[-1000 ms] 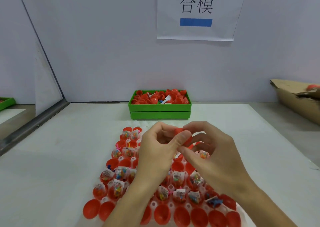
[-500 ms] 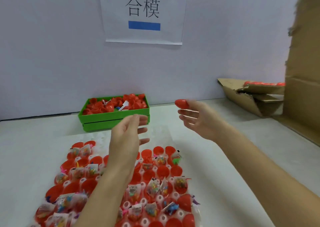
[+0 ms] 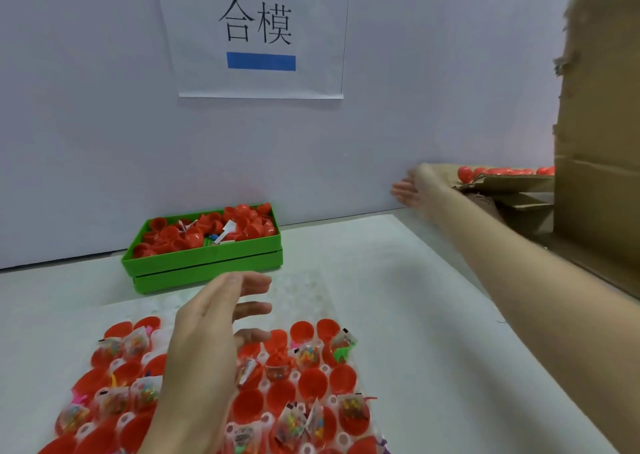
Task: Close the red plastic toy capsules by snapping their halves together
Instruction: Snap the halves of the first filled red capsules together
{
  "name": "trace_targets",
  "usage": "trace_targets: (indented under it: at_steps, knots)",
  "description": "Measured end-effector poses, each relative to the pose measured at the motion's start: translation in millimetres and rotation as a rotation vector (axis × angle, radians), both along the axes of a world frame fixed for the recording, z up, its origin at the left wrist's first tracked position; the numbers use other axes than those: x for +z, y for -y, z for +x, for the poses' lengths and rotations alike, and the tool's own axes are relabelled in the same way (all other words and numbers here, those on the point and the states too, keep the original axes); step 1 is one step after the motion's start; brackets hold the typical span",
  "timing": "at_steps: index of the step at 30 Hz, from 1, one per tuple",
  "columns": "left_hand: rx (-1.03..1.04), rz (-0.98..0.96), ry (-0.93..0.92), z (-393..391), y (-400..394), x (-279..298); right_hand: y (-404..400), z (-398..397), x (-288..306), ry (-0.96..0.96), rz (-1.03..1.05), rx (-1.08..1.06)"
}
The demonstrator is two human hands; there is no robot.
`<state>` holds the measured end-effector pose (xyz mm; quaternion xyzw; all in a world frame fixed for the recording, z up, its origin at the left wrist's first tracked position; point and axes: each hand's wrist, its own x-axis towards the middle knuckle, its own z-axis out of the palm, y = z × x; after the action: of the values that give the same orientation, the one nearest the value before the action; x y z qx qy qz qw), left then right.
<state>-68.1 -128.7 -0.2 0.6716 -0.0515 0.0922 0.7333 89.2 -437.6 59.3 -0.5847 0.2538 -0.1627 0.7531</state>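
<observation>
At the near left, a clear tray (image 3: 341,436) lies on the white table (image 3: 398,280), its rows of pockets seated with open red capsule halves (image 3: 313,384); many of them carry small clear packets of coloured toys (image 3: 294,422), while others sit bare. The left hand (image 3: 207,335) hovers above the middle of this tray, palm turned sideways and fingers spread loosely towards the right, holding nothing and touching none of the halves beneath it. Behind the tray, against the pale wall, stands a green bin (image 3: 207,263) stacked on a second one like it; it is heaped with loose red capsule shells (image 3: 242,221), with a few white scraps and a bit of blue among them. Above the bin a white paper sign (image 3: 258,34) hangs on the wall, printed with two black characters and a blue bar. Further right, the right arm stretches far across the table, and the right hand (image 3: 414,188) reaches the near edge of a cardboard box (image 3: 512,193), fingers extended and apart, with nothing visibly in its grasp; motion blur softens it. Inside that box a row of closed red capsules (image 3: 498,172) shows just over the rim, right beside the hand and well apart from the left one. A tall cardboard flap (image 3: 602,124) rises at the far right, hiding the rest of the box.
</observation>
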Motion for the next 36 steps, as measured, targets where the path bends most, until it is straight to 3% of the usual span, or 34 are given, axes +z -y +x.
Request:
trace_targets:
  at_steps: [3,8,14,17,19,22,26,36]
  knots:
    - [0.014,0.012,0.017,-0.7,-2.0,2.0,-39.6,-20.0,-39.0,-0.027,-0.402,0.138]
    - [-0.019,0.057,0.002,-6.6,-7.9,7.7,-101.6,-57.8,-64.2,0.151,-0.708,0.308]
    - [-0.019,0.646,0.177,-9.5,-20.7,16.9,-159.3,-85.8,-32.8,0.239,-1.022,0.847]
    - [-0.049,0.807,0.251,-4.3,-37.5,28.4,-180.9,-89.2,-20.7,0.234,-1.132,1.052]
    - [0.106,0.733,0.331,-1.2,-56.4,31.2,-195.6,-86.5,-19.9,0.212,-1.147,1.071]
    - [0.385,0.444,0.331,-2.5,-86.9,27.6,-217.1,-77.8,-27.6,0.199,-1.147,1.049]
    - [0.538,0.242,0.275,-5.1,-111.8,21.9,-252.8,-65.4,-40.1,0.224,-1.201,1.066]
    - [0.533,0.283,0.233,-0.1,-117.4,10.4,-310.6,-31.7,-65.0,0.193,-1.394,1.087]
